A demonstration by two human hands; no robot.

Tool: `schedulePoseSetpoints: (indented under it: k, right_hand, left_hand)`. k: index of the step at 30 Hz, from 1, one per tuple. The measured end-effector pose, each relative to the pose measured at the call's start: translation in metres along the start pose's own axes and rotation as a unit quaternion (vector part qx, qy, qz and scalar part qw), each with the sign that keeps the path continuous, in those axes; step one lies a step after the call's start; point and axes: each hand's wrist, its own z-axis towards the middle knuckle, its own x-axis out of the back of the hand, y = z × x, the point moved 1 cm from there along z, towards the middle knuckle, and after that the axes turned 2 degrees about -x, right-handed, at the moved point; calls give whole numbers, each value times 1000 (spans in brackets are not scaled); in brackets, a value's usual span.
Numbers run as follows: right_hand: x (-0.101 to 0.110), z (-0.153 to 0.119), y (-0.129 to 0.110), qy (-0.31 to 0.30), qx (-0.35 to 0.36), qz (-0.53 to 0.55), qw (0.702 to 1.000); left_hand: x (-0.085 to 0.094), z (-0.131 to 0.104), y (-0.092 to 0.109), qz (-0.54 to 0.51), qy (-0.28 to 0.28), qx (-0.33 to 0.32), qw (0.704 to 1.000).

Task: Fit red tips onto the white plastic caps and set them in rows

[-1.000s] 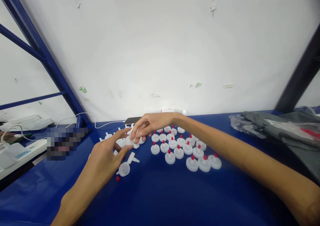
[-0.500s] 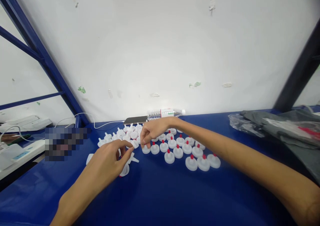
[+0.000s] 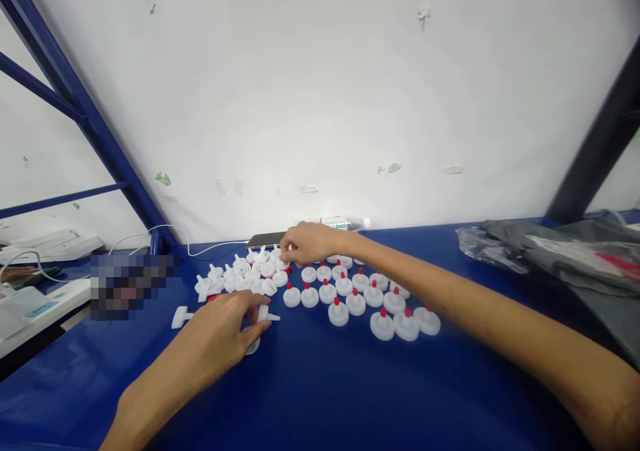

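Observation:
My left hand [image 3: 227,324] is closed around a white nozzle cap [image 3: 263,313], its narrow spout pointing right. Another white cap [image 3: 253,346] lies under its thumb, partly hidden. My right hand [image 3: 309,243] is at the right edge of a pile of white nozzle caps [image 3: 241,264]. Its fingers are curled downward, close to some small red tips [image 3: 288,270]; whatever is between the fingertips is hidden. To the right of the pile stand several white caps with red tips [image 3: 338,313], spouts upward.
A phone [image 3: 265,240] with a white cable lies by the wall, beside a clear plastic bottle [image 3: 345,224]. Grey fabric and plastic wrapping [image 3: 493,248] are at the right. One loose white cap [image 3: 181,316] lies left of my left hand. A white power strip [image 3: 45,311] sits far left.
My right hand has let go of a red-tipped cap, now standing in the front left of the group, and moved back toward the pile. My left hand has closed on a white nozzle cap.

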Motion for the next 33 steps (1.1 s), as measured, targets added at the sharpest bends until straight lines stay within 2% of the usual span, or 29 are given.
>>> schedulePoseSetpoints:
  k: [2,4,9,15,22,33]
  right_hand:
    - [-5,3,4,39,-36,-47,997]
    - [-12,6,6,49,-45,-80,995]
    - [-24,11,7,29,-22,-118,992]
    - [-31,13,9,15,-4,-140,990]
    - [-24,12,10,3,-9,-149,989]
    - [-20,12,11,-25,-26,-132,991]
  left_hand:
    - [0,1,0,-7,8,-6,1000]
    - [2,2,1,-14,20,-8,1000]
    - [9,2,5,-30,50,12,998]
    - [12,1,6,-52,38,32,997]
    - [12,5,6,-42,96,14,994]
    - [12,4,5,-39,87,18,995]
